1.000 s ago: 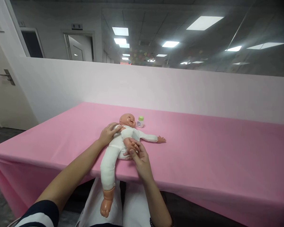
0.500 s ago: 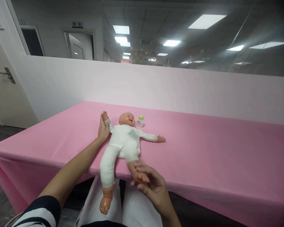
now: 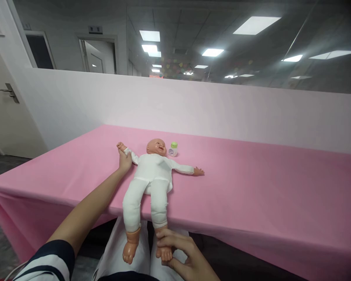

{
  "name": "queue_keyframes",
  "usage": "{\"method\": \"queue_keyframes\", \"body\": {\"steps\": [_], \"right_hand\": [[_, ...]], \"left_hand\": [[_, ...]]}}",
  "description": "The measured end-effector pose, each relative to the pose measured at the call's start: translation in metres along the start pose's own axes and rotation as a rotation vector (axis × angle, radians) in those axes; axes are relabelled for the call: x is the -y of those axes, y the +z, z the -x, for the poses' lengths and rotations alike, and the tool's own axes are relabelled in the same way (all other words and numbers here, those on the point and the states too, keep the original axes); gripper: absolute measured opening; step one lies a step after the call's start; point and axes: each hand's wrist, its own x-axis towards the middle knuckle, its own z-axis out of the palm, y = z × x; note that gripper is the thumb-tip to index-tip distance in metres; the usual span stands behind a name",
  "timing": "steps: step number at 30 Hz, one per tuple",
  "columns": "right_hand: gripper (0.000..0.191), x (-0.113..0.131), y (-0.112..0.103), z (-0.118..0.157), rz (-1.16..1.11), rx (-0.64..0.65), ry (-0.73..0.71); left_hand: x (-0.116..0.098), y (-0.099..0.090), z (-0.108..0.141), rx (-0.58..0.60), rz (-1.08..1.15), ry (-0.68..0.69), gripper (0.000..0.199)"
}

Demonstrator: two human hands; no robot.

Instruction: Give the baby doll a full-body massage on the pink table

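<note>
A baby doll [image 3: 155,168] in a white suit lies face up on the pink-covered table [image 3: 251,187], its head toward the wall and its lower legs hanging past the front edge. My left hand [image 3: 125,160] is closed round the doll's arm at the left, just below its small fist. At the front edge, my right hand [image 3: 179,249] holds the doll's foot on the right side, fingers over the ankle and thumb low by the toes. The doll's other arm stretches out to the right, untouched. Beside its head stands a small bottle [image 3: 173,150] with a green cap.
Behind the table rises a white wall [image 3: 193,105] with a dark glass window above it. A door [image 3: 8,113] with a metal handle is at the far left. My legs are under the table's front edge.
The doll's right-side leg has come down and straightened over the edge, with my right hand on its foot. The left-side arm has swung outward and lower with my left hand.
</note>
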Motion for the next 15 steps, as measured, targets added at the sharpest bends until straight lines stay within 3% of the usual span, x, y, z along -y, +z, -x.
{"method": "queue_keyframes", "body": {"steps": [3, 7, 11, 15], "right_hand": [[0.03, 0.006, -0.005, -0.009, 0.051, 0.025, -0.001], [0.032, 0.011, -0.01, -0.032, 0.03, 0.013, -0.085], [0.038, 0.01, -0.009, -0.065, 0.039, -0.137, -0.195], [0.035, 0.001, -0.003, -0.101, 0.023, -0.24, -0.176]], "left_hand": [[-0.017, -0.001, 0.008, -0.015, -0.049, 0.012, 0.073], [-0.034, -0.004, 0.017, 0.22, -0.174, 0.288, 0.066], [-0.04, -0.006, 0.019, 0.34, -0.263, 0.456, 0.051], [-0.042, -0.009, 0.017, 0.396, -0.323, 0.591, 0.042]]}}
